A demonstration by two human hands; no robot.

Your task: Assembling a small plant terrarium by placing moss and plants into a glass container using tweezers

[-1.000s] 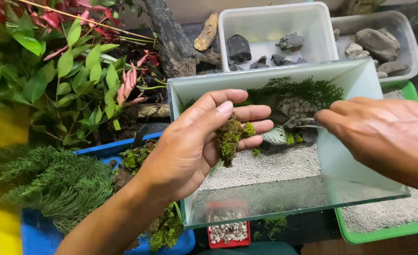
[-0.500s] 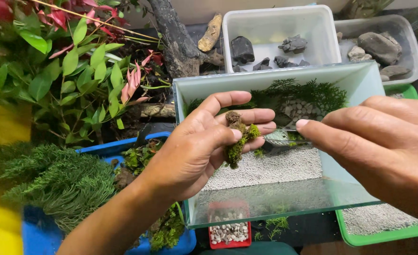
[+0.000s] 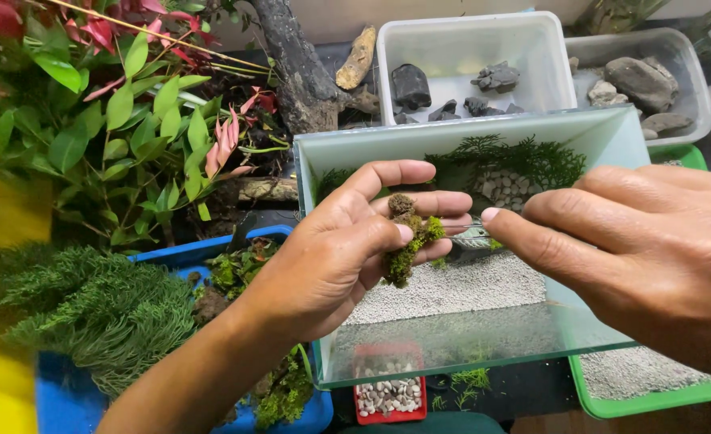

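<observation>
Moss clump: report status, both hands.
Left hand pinching moss clump over glass tank. Right hand at the clump; grip contents unclear. White gravel below, nothing between.

I see my left hand (image 3: 331,257) pinching a moss clump (image 3: 406,239) over the glass tank (image 3: 452,354), my right hand (image 3: 637,249) just beside it.
</observation>
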